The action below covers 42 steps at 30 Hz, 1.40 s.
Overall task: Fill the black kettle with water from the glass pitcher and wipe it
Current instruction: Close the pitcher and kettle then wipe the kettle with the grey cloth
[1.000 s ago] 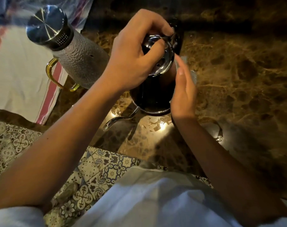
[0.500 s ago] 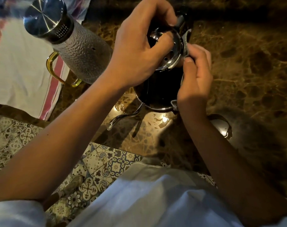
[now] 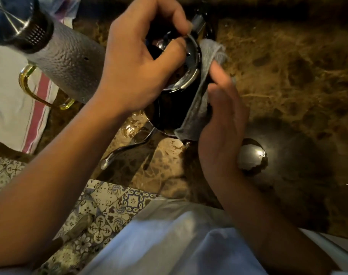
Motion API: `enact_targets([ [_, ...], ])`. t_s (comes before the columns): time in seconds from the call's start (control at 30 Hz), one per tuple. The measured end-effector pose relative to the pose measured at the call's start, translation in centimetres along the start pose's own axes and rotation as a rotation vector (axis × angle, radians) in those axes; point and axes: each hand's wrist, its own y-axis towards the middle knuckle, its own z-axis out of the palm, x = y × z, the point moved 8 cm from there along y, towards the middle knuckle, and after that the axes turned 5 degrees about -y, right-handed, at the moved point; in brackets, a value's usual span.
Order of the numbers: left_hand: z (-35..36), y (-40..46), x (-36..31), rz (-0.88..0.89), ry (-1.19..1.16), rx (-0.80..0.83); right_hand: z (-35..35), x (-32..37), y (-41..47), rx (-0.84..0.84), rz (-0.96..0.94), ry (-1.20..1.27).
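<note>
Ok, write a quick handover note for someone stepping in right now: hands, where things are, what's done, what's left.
Left hand grips the kettle's lid from above.
Right hand presses a grey cloth flat against the kettle's side.
Pitcher stands left of the kettle, on the striped towel's edge.
Done: lid on, wiping under way; water level not visible.
Left: finish wiping the kettle; small spills near its spout.

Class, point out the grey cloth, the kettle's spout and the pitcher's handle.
grey cloth (image 3: 199, 114), head view, its middle fold.
kettle's spout (image 3: 117, 152), head view, near its tip.
pitcher's handle (image 3: 30, 86), head view, its amber curve.
</note>
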Motion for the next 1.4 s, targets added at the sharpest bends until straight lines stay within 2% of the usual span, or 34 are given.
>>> enact_targets([
  [0.1,0.0,0.1,-0.2,0.017,-0.022,-0.004,2.0,1.3,0.6,0.107,-0.170,-0.089],
  [0.17,0.0,0.2,-0.5,0.049,-0.022,-0.012,3.0,1.6,1.6,0.183,-0.216,-0.085],
  [0.37,-0.1,0.1,0.3,0.045,-0.004,-0.008,1.8,0.0,1.7,0.067,-0.247,-0.152],
  [0.63,0.3,0.2,0.1,0.037,-0.036,0.008,-2.2,-5.0,4.4,-0.103,0.028,-0.362],
  [0.73,0.1,0.2,0.1,0.023,-0.041,0.000,-1.1,-2.1,4.6,-0.101,-0.105,-0.383],
  [0.8,0.1,0.2,0.0,0.032,-0.042,0.005,-0.1,-0.1,4.3,-0.061,-0.203,-0.276],
  [0.87,0.2,0.3,-0.2,0.045,-0.040,0.010,0.1,0.4,4.3,-0.049,-0.215,-0.199],
  [1.0,0.0,0.3,-0.2,0.036,-0.043,0.004,-0.7,-2.6,4.7,-0.100,-0.045,-0.327],
  [1.07,0.1,0.3,-0.1,0.023,-0.043,0.000,-1.2,-4.2,5.1,-0.090,0.117,-0.321],
  [1.13,0.1,0.2,0.0,0.016,-0.027,-0.006,-1.4,-3.9,5.1,-0.060,0.149,-0.299],
  [1.27,-0.1,0.1,-0.2,-0.007,0.008,-0.087,-0.1,-0.5,2.9,0.003,-0.029,-0.175],
  [1.33,-0.1,-0.1,-0.4,-0.013,0.018,-0.137,0.1,-0.2,1.7,-0.015,-0.095,-0.129],
  [1.4,-0.2,-0.2,-0.5,-0.018,0.033,-0.179,-0.2,-0.4,0.9,-0.073,-0.157,-0.198],
])
